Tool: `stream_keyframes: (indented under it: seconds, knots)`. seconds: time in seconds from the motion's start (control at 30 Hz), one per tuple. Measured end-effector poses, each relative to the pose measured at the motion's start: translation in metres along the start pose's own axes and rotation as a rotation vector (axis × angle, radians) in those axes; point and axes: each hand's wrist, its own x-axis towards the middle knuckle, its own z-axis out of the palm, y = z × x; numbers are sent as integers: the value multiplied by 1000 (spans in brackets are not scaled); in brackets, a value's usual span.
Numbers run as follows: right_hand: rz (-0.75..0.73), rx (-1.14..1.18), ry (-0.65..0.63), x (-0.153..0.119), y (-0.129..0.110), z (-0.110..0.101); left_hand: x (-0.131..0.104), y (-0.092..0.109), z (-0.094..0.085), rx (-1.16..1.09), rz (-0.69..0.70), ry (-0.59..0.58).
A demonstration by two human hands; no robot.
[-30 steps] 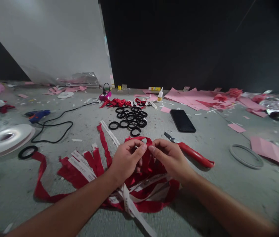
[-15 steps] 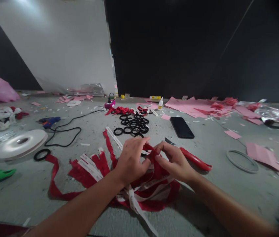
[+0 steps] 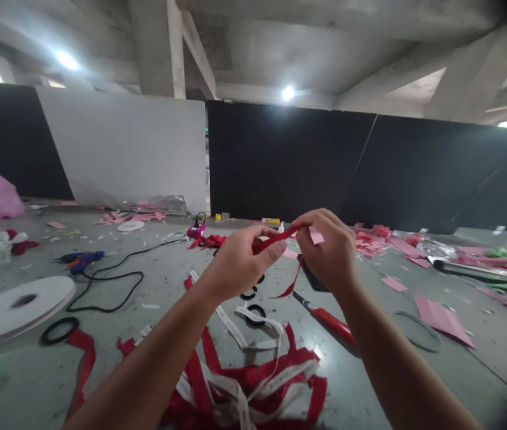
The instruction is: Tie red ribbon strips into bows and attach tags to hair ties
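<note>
A red ribbon is stretched between my two raised hands, its loose tail hanging below the right one. My left hand pinches one part of it between thumb and fingers. The fingers of my right hand are closed on the other part. Beneath them lies a tangled heap of red ribbons and printed white ribbons. One white ribbon runs by a black ring. More black rings behind are mostly covered by my left hand. A red-handled cutter or knife rests below my right hand.
On the left are a white ribbon spool, a blue glue gun with its cord, and a black ring with red ribbon. A dark phone sits partly behind my right hand. Pink paper and a grey ring lie right.
Both hands have risen from the heap and moved forward, drawing the red ribbon out between them. My view has tilted up, showing the ceiling.
</note>
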Motion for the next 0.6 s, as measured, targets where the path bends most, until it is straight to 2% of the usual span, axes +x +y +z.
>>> stream_keyframes:
  seconds: [0.1,0.2,0.3,0.37,0.47,0.6]
  knots:
    - [56,13,120,20,2,10,11,-8,-13,-322,-224,-74]
    - [85,2,193,25,10,22,15,-22,-26,-542,-392,-178]
    - [140,-33,191,22,26,35,19,-31,-36,-589,-402,-186]
    - [204,-48,137,19,39,44,21,-34,-39,-576,-409,-167]
    - [319,-80,36,15,54,56,25,-38,-37,-563,-441,-181]
    - [462,-138,-2,12,63,64,26,-45,-32,-567,-426,-200]
